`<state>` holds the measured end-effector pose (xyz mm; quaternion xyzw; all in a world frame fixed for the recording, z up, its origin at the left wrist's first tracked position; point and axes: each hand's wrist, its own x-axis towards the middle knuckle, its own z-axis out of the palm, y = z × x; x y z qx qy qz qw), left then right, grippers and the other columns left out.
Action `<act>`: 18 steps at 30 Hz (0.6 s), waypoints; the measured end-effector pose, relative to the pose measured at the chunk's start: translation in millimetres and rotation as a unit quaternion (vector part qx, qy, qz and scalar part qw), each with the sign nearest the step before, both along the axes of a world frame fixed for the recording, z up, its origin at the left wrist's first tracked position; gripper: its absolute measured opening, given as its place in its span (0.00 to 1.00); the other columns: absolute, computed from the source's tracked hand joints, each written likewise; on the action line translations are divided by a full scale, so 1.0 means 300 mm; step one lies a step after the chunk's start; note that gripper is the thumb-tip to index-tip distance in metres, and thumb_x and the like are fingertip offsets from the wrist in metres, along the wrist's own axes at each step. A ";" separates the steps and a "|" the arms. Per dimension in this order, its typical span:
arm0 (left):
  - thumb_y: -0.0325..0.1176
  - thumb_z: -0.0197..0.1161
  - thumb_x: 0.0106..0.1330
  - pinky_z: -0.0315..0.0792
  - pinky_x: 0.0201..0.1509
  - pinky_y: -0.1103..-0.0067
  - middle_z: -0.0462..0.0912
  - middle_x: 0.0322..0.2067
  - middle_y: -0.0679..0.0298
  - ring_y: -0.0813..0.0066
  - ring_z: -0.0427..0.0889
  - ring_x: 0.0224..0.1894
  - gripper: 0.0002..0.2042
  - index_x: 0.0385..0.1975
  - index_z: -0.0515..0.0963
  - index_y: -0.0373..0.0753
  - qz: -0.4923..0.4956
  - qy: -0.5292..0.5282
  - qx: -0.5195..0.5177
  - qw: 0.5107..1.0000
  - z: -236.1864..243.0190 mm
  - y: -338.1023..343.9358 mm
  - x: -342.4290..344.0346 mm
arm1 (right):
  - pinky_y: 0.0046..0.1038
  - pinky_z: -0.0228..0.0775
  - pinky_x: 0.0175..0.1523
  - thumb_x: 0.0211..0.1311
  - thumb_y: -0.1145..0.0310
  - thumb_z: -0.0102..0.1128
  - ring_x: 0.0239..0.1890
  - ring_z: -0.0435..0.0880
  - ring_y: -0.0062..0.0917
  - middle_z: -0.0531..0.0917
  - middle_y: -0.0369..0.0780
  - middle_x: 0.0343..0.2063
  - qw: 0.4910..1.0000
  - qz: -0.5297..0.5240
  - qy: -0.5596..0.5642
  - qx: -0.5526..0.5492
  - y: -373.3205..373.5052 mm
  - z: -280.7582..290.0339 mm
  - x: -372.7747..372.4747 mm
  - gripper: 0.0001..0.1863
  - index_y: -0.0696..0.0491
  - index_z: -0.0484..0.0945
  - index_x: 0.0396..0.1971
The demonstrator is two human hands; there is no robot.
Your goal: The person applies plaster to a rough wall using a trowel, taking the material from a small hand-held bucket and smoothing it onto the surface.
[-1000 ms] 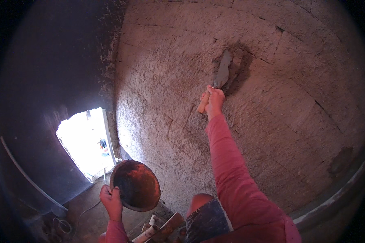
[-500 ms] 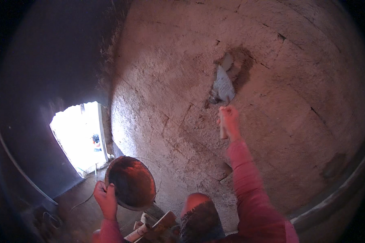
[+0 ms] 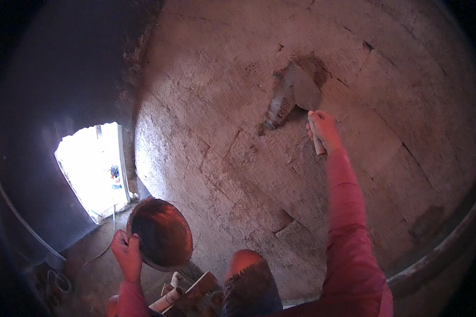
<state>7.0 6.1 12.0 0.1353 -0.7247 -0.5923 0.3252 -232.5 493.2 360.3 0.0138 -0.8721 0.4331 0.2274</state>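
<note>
Far up the wall [image 3: 206, 132], the right hand [image 3: 323, 128] grips a trowel [image 3: 304, 95]; the left hand [image 3: 126, 252] holds a bowl [image 3: 161, 232] near the bright doorway [image 3: 92, 169].

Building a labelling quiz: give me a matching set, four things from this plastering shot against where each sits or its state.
Things:
1. trowel
2. round pan
3. bright opening
4. wet patch

Places or states:
a. gripped at its rim by the left hand
b. low in the dark side wall, on the left
c. grey smear on the rough wall
d. blade against the wall, handle in the right hand

Pairs: 1-d, 2-a, 3-b, 4-c
</note>
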 end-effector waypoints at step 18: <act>0.24 0.62 0.60 0.55 0.29 0.77 0.57 0.21 0.71 0.81 0.57 0.25 0.18 0.20 0.56 0.41 -0.023 0.003 0.047 0.999 0.025 0.000 0.010 | 0.29 0.67 0.22 0.73 0.58 0.56 0.15 0.74 0.21 0.78 0.38 0.20 0.993 -0.011 -0.076 0.087 0.026 -0.251 0.061 0.16 0.56 0.73 0.30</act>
